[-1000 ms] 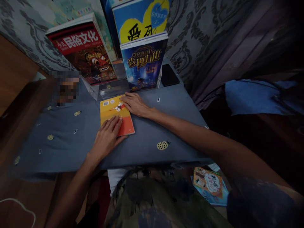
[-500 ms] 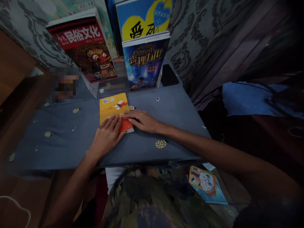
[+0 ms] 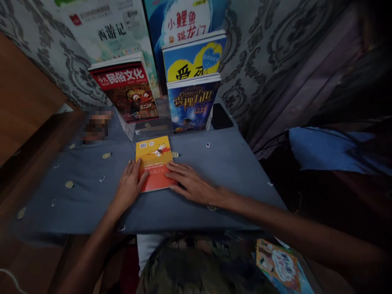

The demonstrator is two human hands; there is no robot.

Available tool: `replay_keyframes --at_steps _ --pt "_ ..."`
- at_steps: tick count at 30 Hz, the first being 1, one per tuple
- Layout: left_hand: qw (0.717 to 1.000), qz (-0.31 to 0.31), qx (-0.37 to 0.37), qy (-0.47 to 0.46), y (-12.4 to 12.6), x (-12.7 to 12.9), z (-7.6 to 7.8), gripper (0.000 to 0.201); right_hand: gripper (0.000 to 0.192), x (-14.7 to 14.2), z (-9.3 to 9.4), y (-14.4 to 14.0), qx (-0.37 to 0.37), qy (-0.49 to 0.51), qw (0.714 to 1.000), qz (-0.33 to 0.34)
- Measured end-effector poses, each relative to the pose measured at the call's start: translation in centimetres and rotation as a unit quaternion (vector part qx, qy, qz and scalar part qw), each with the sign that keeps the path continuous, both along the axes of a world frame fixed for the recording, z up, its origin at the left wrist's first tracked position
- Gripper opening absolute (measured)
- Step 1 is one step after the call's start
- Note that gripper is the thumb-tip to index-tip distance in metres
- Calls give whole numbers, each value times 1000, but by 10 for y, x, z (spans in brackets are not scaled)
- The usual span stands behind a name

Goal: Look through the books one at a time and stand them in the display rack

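A thin orange and yellow book (image 3: 154, 160) lies flat on the blue-grey tablecloth (image 3: 226, 163), back cover up with a barcode at its far corner. My left hand (image 3: 130, 185) rests flat against the book's left edge, its thumb on the cover. My right hand (image 3: 190, 183) lies flat at the book's lower right corner, fingertips touching the edge. Neither hand grips the book.
A clear stand (image 3: 143, 127) at the back holds upright books: a red one (image 3: 128, 87) at left, a dark blue one (image 3: 192, 102) and a yellow-blue one (image 3: 192, 59). A black phone (image 3: 221, 116) lies at the back right. Another book (image 3: 280, 267) lies on the floor.
My left hand slid off the cover to the book's left edge. My right hand drew back from the book's top to its lower right corner. The view tilted upward.
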State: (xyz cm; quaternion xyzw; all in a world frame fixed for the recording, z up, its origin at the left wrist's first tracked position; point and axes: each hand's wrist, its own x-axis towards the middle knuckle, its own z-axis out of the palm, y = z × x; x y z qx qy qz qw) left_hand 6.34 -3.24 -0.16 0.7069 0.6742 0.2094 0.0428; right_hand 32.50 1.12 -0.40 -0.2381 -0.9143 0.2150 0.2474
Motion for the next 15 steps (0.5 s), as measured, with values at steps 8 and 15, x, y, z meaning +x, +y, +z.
replay_keyframes --at_steps 8,15 --pt "912 60 -5 -407 -2 2 16 67 74 -1 -3 -6 -22 -33 999 12" --pt "774 100 -13 -625 -15 19 43 64 83 2 -4 -8 -21 -14 999 -23"
